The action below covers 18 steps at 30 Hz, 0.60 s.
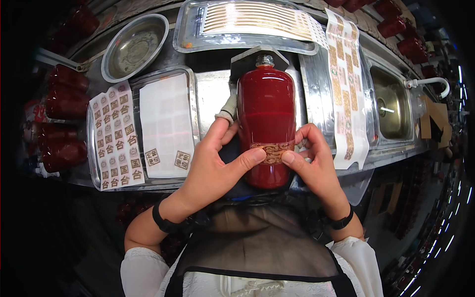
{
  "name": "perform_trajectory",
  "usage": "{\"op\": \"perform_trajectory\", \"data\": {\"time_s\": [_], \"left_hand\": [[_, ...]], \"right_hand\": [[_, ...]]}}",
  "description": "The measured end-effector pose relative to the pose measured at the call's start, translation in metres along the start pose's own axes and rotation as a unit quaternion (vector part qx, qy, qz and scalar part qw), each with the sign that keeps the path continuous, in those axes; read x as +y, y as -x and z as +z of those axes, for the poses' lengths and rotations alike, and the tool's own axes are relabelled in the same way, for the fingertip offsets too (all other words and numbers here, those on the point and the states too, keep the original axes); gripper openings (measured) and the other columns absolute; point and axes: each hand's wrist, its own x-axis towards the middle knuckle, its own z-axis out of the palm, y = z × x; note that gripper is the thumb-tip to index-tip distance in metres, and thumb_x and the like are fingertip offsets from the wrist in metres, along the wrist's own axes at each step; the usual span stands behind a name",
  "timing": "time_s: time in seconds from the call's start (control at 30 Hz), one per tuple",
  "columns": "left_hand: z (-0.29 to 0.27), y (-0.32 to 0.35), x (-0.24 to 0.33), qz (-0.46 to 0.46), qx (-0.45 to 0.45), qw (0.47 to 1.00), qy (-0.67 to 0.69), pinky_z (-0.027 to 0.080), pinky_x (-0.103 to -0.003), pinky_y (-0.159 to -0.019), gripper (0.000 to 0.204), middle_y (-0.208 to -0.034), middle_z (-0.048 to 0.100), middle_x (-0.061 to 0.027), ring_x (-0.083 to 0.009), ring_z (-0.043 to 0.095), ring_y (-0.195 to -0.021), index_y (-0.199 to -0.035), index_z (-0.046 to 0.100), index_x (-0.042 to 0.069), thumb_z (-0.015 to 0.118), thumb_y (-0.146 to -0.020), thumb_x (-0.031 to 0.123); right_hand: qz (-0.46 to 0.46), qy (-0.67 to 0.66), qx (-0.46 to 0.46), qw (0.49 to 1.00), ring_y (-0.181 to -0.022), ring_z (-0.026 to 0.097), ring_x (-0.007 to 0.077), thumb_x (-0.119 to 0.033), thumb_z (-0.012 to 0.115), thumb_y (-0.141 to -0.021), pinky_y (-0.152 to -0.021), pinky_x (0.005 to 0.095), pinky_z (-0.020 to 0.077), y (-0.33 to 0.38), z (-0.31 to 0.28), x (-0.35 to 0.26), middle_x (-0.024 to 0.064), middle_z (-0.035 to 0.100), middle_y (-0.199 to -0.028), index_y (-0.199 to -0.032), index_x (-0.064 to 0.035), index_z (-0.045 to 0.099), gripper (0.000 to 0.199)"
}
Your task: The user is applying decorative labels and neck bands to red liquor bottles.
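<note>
A glossy dark-red bottle [266, 101] with a bare threaded neck lies in front of me, its neck pointing away. Around its lower part runs a gold-and-red patterned label strip [271, 153]. My left hand [216, 157] grips the bottle's left side, its thumb pressed on the strip's left part. A pale cloth finger cover [228, 108] sits on one finger of that hand. On the other side, my right hand [314, 157] holds the bottle, thumb tip pressing the strip's right part and fingers curled at the side. A grey angular support [242, 61] shows behind the neck.
Left stands a metal tray [192, 101] with printed gold label sheets [115, 138] and a mostly white backing sheet [167, 119]. Beyond are a metal bowl [136, 48] and another tray [186, 45] of gold strips. A patterned label sheet [346, 89], sink [393, 106] and red bottles [64, 114] flank the bench.
</note>
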Motion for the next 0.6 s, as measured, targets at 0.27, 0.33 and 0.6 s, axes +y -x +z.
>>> {"op": "perform_trajectory", "data": {"time_s": [0.27,0.33,0.6], "left_hand": [[-0.004,0.001,0.001,-0.002,-0.023,1.000,-0.019,0.029,-0.036,-0.119,0.092,-0.153,0.043,-0.0181,-0.0246,0.040,-0.144,-0.157,0.018,-0.007,0.077,-0.090,0.015],[-0.005,0.001,0.001,0.001,-0.023,1.000,-0.009,0.029,-0.036,-0.119,0.091,-0.153,0.042,-0.0182,-0.0247,0.040,-0.144,-0.157,0.019,-0.007,0.077,-0.090,0.015],[-0.002,0.000,-0.001,0.016,-0.023,1.000,-0.001,0.030,-0.036,-0.119,0.089,-0.154,0.041,-0.0186,-0.0250,0.040,-0.145,-0.156,0.020,-0.008,0.075,-0.091,0.012]], "right_hand": [[-0.001,-0.089,0.190,0.978,-0.084,0.059,0.0077,-0.006,0.065,-0.090,-0.075,0.0213,0.0480,0.009,-0.021,0.005,0.0042,0.060,-0.098,-0.110,-0.0018,0.056,0.022],[-0.027,-0.021,0.204,0.978,-0.087,0.058,0.0080,0.003,0.066,-0.087,-0.076,0.0226,0.0489,0.019,-0.004,-0.014,0.0056,0.057,-0.104,-0.118,-0.0007,0.051,0.035],[-0.385,0.322,0.146,0.853,-0.078,0.064,0.0318,0.006,0.080,-0.062,-0.071,0.0391,0.0516,0.031,0.046,-0.041,0.0109,0.068,-0.090,-0.100,-0.0044,0.071,0.040]]}}
